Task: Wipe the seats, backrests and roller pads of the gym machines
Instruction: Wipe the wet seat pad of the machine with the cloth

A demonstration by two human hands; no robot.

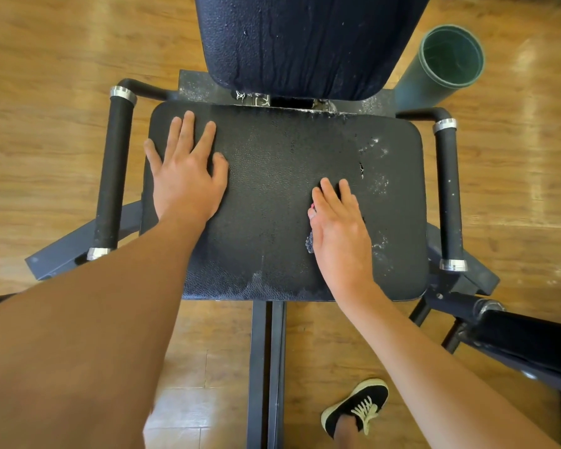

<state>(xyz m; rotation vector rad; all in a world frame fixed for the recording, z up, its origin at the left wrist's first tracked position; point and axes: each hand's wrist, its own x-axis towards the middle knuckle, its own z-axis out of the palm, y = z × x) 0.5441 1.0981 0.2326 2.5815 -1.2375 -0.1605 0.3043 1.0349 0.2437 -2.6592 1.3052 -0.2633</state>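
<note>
The machine's black padded seat (pixel 272 196) fills the middle of the view, with white specks and wet streaks on its right side and front edge. Behind it rises the black backrest (pixel 298 40), streaked with moisture. My left hand (pixel 187 170) rests flat on the seat's left part, fingers spread and straight. My right hand (pixel 340 228) presses flat on the seat's right half over a small wiping cloth (pixel 310 244). Only a grey and pink edge of the cloth shows beside my palm.
Black grip handles with silver collars flank the seat, one on the left (pixel 114 176) and one on the right (pixel 449 192). A dark green open tube (pixel 447 59) stands at the back right on the wooden floor. Another black pad (pixel 525 341) lies lower right. My shoe (pixel 357 405) is beside the frame beam (pixel 266 367).
</note>
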